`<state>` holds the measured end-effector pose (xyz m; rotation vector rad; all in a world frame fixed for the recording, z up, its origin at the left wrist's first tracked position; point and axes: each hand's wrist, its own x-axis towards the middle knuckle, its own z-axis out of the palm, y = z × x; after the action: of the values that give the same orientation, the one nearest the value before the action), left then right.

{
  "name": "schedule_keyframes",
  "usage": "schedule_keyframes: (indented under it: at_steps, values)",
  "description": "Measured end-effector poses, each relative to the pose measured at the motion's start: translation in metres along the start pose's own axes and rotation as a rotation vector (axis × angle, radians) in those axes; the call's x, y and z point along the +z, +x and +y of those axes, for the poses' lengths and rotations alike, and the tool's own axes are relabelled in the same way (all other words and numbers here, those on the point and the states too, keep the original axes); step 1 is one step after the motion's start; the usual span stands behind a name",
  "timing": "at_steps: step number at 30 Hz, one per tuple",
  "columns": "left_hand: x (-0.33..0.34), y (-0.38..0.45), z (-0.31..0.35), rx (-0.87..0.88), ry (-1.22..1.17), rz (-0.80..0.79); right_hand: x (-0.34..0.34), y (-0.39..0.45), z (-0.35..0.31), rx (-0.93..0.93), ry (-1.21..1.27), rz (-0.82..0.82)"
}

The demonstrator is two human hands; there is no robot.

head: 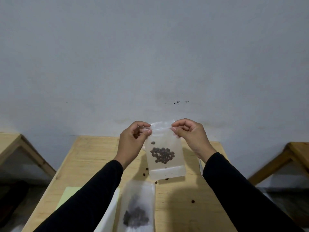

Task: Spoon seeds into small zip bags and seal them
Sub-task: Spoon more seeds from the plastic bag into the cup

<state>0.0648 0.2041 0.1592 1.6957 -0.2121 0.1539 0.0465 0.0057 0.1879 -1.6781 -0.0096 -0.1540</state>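
Observation:
A small frosted zip bag (164, 171) hangs upright above the wooden table (87, 158), held at its top strip by both hands. My left hand (132, 143) pinches the bag's upper left corner and my right hand (192, 136) pinches the upper right corner. A cluster of dark round seeds (162, 154) shows through the bag's middle. A second frosted bag (137, 206) with dark seeds inside lies flat on the table nearer to me. No spoon is in view.
Loose seeds (193, 201) lie scattered on the table under and right of the held bag. A pale yellow sheet (66, 196) and white paper (110, 213) lie at the near left. Wooden furniture (294, 153) stands on both sides, and a grey wall (150, 56) rises behind.

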Motion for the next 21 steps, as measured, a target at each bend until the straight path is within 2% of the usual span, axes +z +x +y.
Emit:
schedule_keyframes:
  at_steps: [8, 13, 17, 21]
  values:
    - [-0.002, -0.006, 0.007, 0.055, 0.130, 0.033, 0.014, -0.008, -0.002, 0.002, 0.018, 0.084]
    - [-0.001, -0.009, 0.008, 0.050, 0.119, 0.014, 0.021, -0.013, -0.001, 0.029, -0.039, 0.018]
    - [0.005, -0.014, 0.016, 0.053, 0.120, -0.009, 0.025, -0.014, 0.003, 0.049, -0.077, 0.085]
    - [0.005, -0.013, 0.013, 0.027, 0.126, -0.045, 0.029, -0.018, 0.006, 0.095, -0.047, 0.039]
